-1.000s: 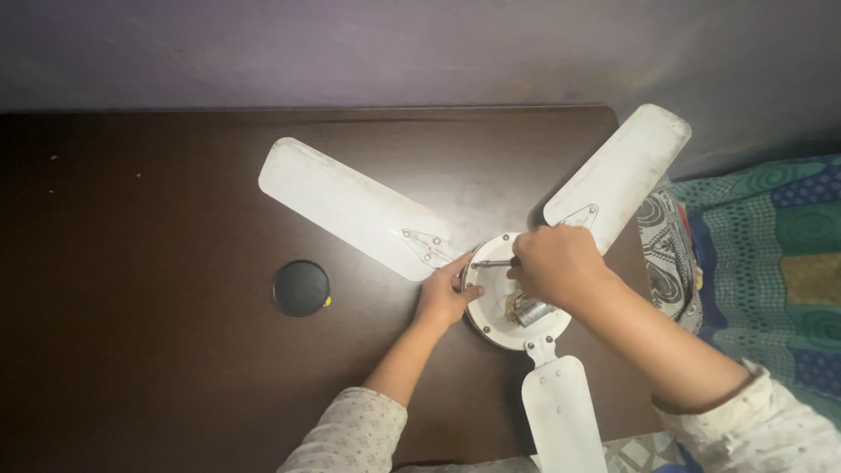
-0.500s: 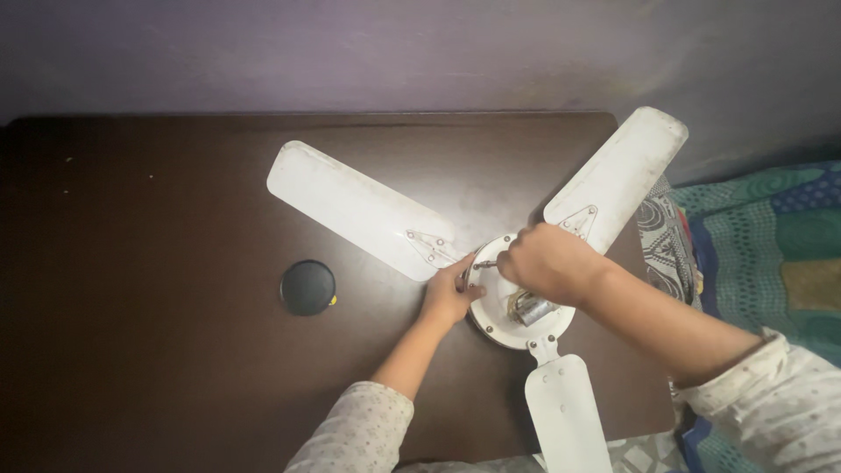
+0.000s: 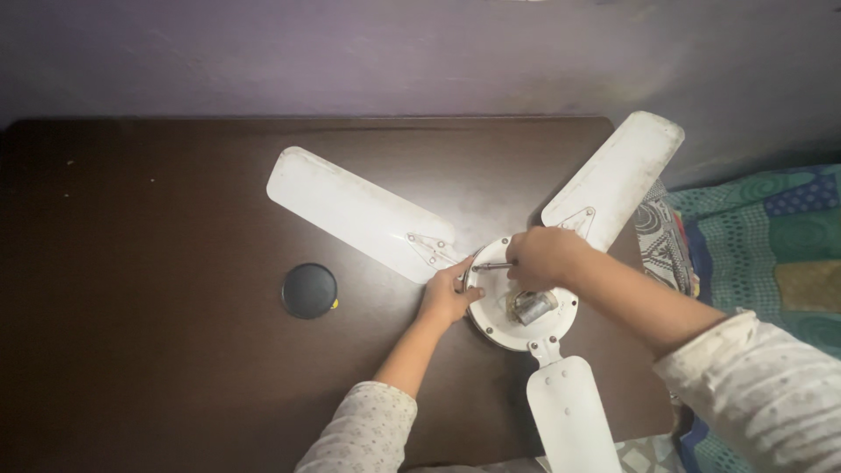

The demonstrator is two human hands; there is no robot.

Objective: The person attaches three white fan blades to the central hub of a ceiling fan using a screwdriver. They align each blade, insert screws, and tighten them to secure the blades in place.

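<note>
White fan (image 3: 522,307) near table's (image 3: 158,368) right edge; right hand (image 3: 541,257) grips screwdriver (image 3: 492,265), left hand (image 3: 447,296) pinches hub rim; left half open.

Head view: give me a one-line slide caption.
Left hand steadies a white ceiling fan's hub on a dark table while the right hand works a screwdriver at its rim.
</note>
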